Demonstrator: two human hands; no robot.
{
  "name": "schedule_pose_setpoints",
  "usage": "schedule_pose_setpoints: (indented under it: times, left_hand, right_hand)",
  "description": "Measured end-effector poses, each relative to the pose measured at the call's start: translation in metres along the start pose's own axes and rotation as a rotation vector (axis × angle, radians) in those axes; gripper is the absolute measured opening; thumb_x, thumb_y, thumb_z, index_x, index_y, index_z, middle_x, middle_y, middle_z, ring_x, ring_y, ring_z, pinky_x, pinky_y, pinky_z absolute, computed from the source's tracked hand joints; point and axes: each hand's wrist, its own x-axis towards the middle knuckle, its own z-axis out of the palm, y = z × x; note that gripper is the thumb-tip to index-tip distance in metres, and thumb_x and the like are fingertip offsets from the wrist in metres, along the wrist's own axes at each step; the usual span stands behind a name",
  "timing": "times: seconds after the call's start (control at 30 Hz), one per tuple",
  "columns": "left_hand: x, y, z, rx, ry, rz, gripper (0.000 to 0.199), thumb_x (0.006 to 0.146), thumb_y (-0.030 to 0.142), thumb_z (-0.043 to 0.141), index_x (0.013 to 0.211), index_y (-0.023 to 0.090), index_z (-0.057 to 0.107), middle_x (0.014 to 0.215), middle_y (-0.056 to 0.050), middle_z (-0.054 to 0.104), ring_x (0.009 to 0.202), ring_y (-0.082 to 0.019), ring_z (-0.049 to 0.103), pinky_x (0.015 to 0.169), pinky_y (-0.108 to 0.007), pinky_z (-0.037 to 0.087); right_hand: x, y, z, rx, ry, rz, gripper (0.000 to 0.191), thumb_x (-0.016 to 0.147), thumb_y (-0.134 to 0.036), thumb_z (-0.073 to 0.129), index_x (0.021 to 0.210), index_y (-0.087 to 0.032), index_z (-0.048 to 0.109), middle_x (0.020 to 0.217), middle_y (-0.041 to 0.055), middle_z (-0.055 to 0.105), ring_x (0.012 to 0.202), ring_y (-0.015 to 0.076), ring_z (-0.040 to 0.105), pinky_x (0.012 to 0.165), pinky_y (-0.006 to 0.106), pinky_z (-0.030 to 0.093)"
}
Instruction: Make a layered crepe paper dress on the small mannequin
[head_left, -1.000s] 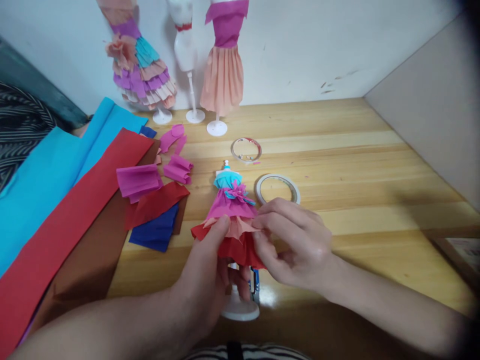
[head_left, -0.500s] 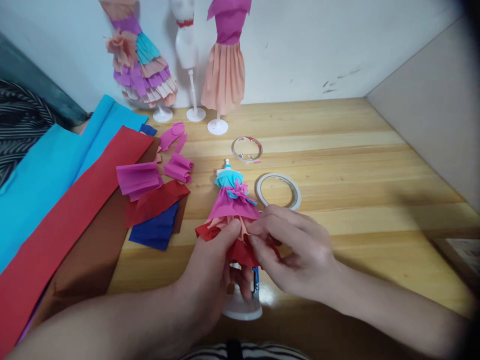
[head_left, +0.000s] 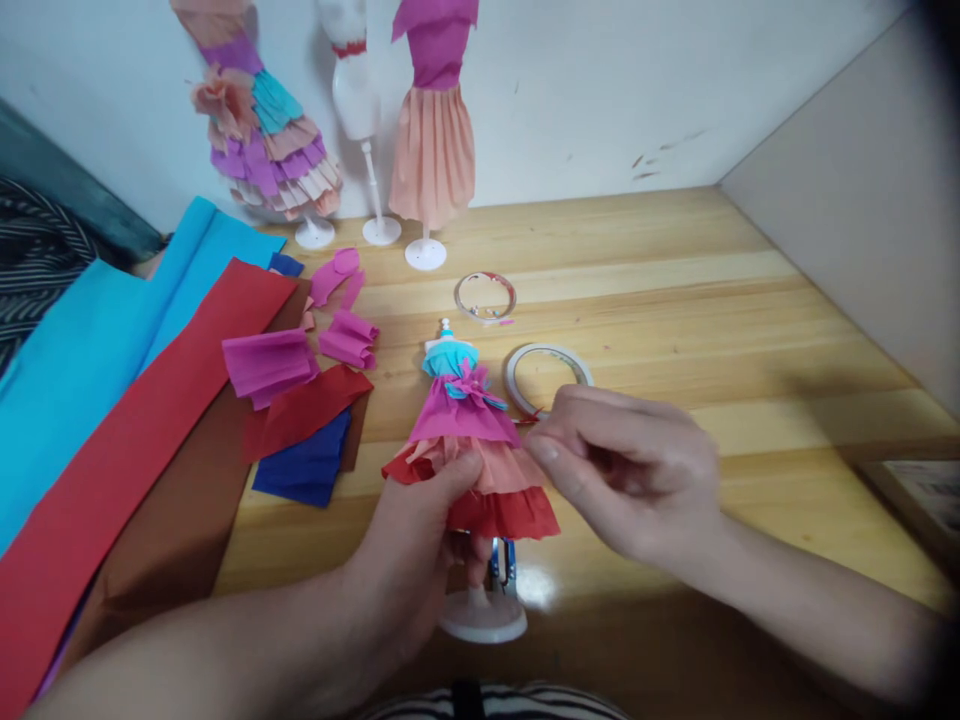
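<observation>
A small mannequin on a white round base [head_left: 484,617] wears a layered paper dress [head_left: 469,415] with a turquoise top, a magenta layer with a flower at the waist, a peach layer and a red hem. My left hand [head_left: 427,540] grips the skirt from the lower left, thumb on the peach layer and fingers beneath. To the right of the skirt is my right hand [head_left: 630,470], thumb and index finger pinched near the peach layer's edge; what they hold, if anything, is too small to make out. Blue-handled scissors [head_left: 504,560] show partly behind the base.
Two tape rolls, a smaller one [head_left: 485,318] and a larger one [head_left: 585,370], lie beyond the dress. Magenta scraps [head_left: 270,366], a blue piece [head_left: 304,465] and long red paper [head_left: 150,430] lie left. Three mannequins stand at the wall, one in a peach skirt [head_left: 433,155].
My right hand has moved right, off the skirt, uncovering its peach and red right side. My left hand still grips the skirt. The view has shifted slightly.
</observation>
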Motion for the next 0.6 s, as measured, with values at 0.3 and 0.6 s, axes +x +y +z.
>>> schedule_pose_setpoints:
  times: [0.3, 0.6]
  left_hand:
    - [0.0, 0.001, 0.001, -0.087, 0.012, -0.032, 0.02, 0.085, 0.026, 0.052, 0.069, 0.014, 0.054, 0.045, 0.003, 0.048, 0.036, -0.007, 0.04, 0.033, -0.016, 0.03]
    - [-0.002, 0.003, 0.002, -0.076, -0.035, -0.046, 0.022, 0.085, 0.028, 0.053, 0.068, 0.014, 0.057, 0.047, 0.002, 0.05, 0.038, -0.007, 0.042, 0.035, -0.016, 0.031]
  right_hand:
    - [0.008, 0.004, -0.025, -0.104, -0.311, 0.076, 0.012, 0.081, -0.019, 0.06, 0.072, -0.018, 0.051, 0.061, -0.0038, 0.049, 0.05, 0.0079, 0.042, 0.046, 0.021, 0.033]
    - [-0.001, -0.005, -0.006, -0.33, -0.347, -0.179, 0.013, 0.081, -0.007, 0.048, 0.077, -0.018, 0.054, 0.066, 0.0002, 0.055, 0.058, 0.0126, 0.047, 0.052, 0.026, 0.034]
